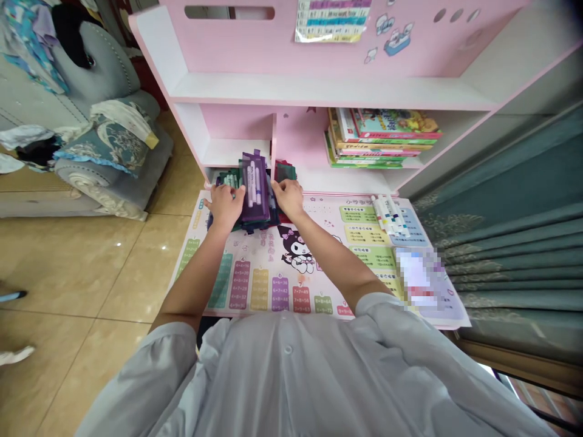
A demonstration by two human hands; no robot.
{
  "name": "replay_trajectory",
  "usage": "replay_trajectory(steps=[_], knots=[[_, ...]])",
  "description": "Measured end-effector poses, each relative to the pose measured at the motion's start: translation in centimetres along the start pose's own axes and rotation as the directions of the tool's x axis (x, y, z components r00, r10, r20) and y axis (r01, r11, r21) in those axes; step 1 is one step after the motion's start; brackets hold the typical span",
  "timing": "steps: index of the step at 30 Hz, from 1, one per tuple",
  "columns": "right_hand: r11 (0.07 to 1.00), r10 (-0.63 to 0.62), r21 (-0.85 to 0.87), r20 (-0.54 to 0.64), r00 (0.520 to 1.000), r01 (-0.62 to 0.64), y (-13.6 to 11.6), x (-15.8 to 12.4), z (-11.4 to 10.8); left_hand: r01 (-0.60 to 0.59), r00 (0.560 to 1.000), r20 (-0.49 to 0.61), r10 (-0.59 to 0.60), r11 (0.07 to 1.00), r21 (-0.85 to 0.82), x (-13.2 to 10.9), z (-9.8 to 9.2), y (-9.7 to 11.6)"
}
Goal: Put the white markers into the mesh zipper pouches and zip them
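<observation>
A stack of clear-fronted document pouches lies at the back of the desk mat. On top stands a purple pouch (255,191) with white pens or markers inside, and a dark green pouch (230,180) shows to its left. My left hand (224,206) grips the stack's left side, fingers over the green pouch. My right hand (288,197) holds the right side, near a dark red and green pouch (285,172). The lower pouches are partly hidden by my hands.
A pink desk shelf (319,91) rises behind the printed Kuromi times-table mat (273,267). Several books (382,138) stand on its lower shelf; loose markers (389,215) lie right of my hands. A blurred sheet (421,279) lies on the mat's right corner. A sofa is left, a curtain right.
</observation>
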State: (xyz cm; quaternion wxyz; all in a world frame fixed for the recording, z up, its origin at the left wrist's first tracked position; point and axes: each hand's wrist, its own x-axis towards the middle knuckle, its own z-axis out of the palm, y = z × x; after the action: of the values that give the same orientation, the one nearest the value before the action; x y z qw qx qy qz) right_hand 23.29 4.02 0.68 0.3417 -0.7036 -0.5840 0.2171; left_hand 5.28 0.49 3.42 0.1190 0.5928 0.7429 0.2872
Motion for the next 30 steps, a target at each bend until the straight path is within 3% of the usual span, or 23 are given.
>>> replay_trajectory(steps=[5, 10, 14, 22, 26, 30], knots=[[0.968, 0.142, -0.197, -0.072, 0.987, -0.153, 4.5, 0.0, -1.6, -0.047, 0.996, -0.076, 0.046, 0.999, -0.016, -4.0, -1.5, -0.5], [0.911, 0.269, -0.338, 0.058, 0.961, -0.235, 7.0, 0.0, -1.3, -0.056, 0.996, -0.075, 0.053, 0.997, -0.045, -7.7, -1.5, -0.8], [0.922, 0.251, -0.328, 0.097, 0.963, -0.207, 7.0, 0.1, -0.7, -0.042, 0.998, -0.054, 0.040, 0.998, -0.046, -9.3, -1.3, -1.0], [0.947, 0.244, -0.225, 0.039, 0.969, -0.230, 6.8, -0.2, -1.4, -0.141, 0.988, -0.075, 0.138, 0.989, -0.034, -12.2, -1.6, 0.0], [0.965, 0.210, -0.160, -0.017, 0.978, -0.210, 6.9, -1.2, -3.4, -0.192, 0.979, -0.073, 0.188, 0.979, -0.060, -13.5, -1.6, 0.8], [0.988, 0.117, -0.082, -0.127, 0.985, -0.128, 8.1, -3.3, -6.8, -0.278, 0.960, -0.072, 0.272, 0.957, -0.086, -14.9, -1.4, 1.6]])
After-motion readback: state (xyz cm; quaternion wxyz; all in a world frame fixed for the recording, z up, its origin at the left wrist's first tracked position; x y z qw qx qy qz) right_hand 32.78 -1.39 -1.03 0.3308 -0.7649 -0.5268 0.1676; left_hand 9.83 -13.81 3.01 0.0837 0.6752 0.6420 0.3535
